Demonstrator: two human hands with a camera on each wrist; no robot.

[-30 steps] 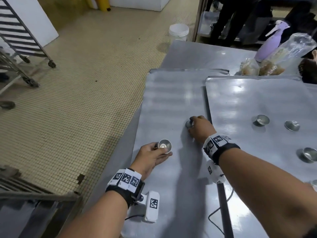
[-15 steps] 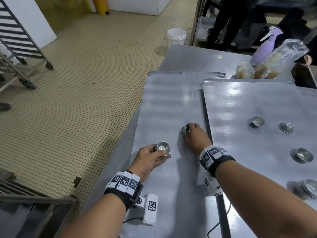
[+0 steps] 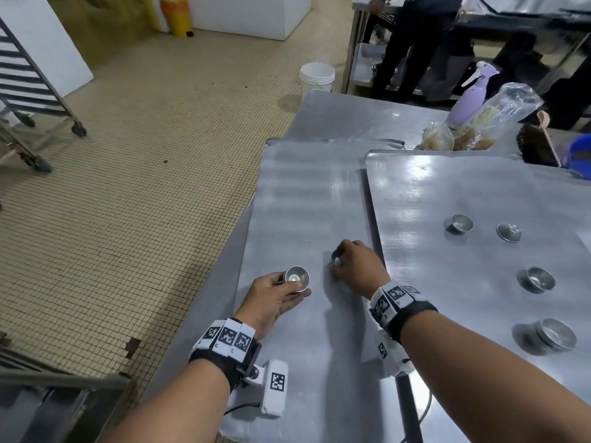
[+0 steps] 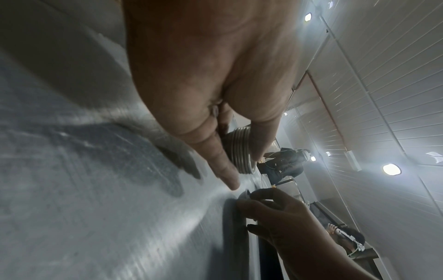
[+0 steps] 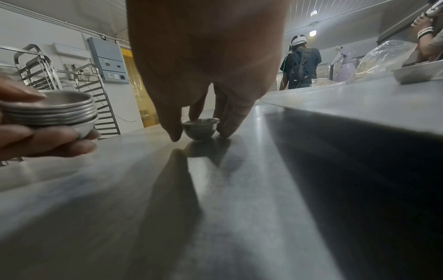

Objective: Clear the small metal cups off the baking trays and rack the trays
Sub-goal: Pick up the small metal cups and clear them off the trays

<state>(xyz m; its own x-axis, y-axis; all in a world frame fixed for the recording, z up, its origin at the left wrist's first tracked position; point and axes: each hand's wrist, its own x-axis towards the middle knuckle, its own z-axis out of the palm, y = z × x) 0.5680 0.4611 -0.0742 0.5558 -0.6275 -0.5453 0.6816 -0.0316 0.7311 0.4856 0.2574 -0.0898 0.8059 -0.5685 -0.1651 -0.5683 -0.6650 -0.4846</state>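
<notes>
Two flat metal baking trays lie side by side on the steel table: the left tray [image 3: 303, 193] and the right tray [image 3: 447, 193]. My left hand [image 3: 281, 292] grips a nested stack of small metal cups [image 3: 297, 278], also seen in the wrist views as a stack of cups [image 4: 238, 151] [image 5: 55, 111]. My right hand [image 3: 355, 263] pinches a single small cup [image 5: 200, 127] that stands on the left tray, with fingertips on its rim and sides. On the right tray lie three loose cups [image 3: 461, 223] [image 3: 509, 232] [image 3: 539, 279] and a small stack [image 3: 556, 334].
A wheeled tray rack [image 3: 28, 91] stands on the tiled floor at far left. A white bucket [image 3: 317, 76] sits beyond the table. Plastic bags [image 3: 499, 119], a purple spray bottle [image 3: 470, 97] and a brush [image 3: 537, 145] crowd the table's back right. People stand behind.
My right hand with its cup has drifted slightly toward me along the left tray. My left hand keeps the same hold on the stack.
</notes>
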